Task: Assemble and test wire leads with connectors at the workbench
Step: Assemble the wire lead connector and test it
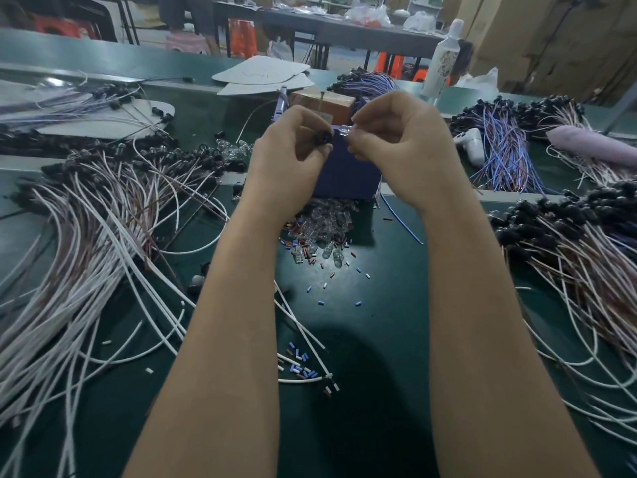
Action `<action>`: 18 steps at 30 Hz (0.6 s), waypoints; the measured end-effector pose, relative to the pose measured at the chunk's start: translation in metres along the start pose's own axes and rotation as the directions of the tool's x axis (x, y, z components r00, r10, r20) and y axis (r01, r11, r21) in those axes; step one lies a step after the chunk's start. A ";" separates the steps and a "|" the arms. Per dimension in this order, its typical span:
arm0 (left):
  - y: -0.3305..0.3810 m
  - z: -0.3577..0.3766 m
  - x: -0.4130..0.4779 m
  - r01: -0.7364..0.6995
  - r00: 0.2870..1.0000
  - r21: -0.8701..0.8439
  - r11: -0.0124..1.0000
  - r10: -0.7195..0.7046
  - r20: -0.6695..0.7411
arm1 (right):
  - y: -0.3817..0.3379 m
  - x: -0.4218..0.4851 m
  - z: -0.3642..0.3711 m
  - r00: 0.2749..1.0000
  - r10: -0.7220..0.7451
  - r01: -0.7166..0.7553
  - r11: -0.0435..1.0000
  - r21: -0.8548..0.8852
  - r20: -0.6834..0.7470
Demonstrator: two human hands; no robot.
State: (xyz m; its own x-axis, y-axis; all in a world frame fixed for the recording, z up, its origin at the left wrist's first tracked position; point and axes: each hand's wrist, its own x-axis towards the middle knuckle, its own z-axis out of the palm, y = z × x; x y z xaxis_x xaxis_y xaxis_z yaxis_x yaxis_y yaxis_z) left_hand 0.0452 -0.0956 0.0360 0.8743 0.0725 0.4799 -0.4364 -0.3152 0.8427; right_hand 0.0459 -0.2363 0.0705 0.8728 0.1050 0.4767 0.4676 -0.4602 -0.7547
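Both my forearms run up from the bottom edge of the frame to upper centre, wrists raised above the dark green bench surface (379, 322), backs of the hands towards the camera.

My left hand (293, 150) is curled, with thumb and fingers pinching a small round black connector (325, 136) at its right side. My right hand (396, 143) is also curled, its fingertips (355, 139) pressed together on a small clear glass bulb (343, 131). The bulb sits just beside the connector, between the two hands. I cannot tell whether it is seated in it. The other fingers of each hand are folded under and hidden.

Directly behind the hands stands a dark blue box (348, 174), with a brown cardboard box (324, 101) beyond it. Below the blue box, at centre frame, lies a heap of loose clear bulbs (324, 225). Short blue, white and red sleeve pieces (303, 369) are scattered from there towards lower centre.

A large spread of white and brownish wire leads (86, 243) fills the left of the frame. A similar pile of leads with black connectors (568, 236) fills the right. A bundle of blue and purple leads (506, 150) lies at upper right.

Markings: a tall white bottle (443, 63) at upper right carries a printed pattern, too blurred to read.
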 end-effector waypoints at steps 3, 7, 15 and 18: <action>0.001 0.000 0.000 0.003 1.000 -0.010 1.000 -0.003 0.014 | -0.002 0.001 0.003 0.997 -0.058 0.056 0.997 -0.056 -0.041; 0.003 0.000 0.000 -0.012 0.999 0.010 1.000 0.011 0.037 | -0.002 0.001 0.006 0.995 -0.093 0.088 0.991 -0.096 -0.045; 0.011 0.000 -0.003 -0.052 0.997 0.164 0.985 0.043 0.060 | -0.006 0.000 0.004 0.990 -0.123 0.102 0.956 -0.275 -0.062; 0.016 0.001 -0.004 -0.087 0.994 0.245 0.965 0.068 0.086 | -0.004 0.000 0.003 0.992 -0.111 0.090 0.954 -0.285 -0.056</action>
State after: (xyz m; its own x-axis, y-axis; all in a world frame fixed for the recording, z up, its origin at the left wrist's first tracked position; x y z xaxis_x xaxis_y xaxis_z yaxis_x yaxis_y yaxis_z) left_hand 0.0351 -0.1023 0.0478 0.8574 -0.0305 0.5137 -0.4457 -0.5429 0.7118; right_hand 0.0441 -0.2320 0.0726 0.8064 0.1055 0.5819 0.4850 -0.6811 -0.5486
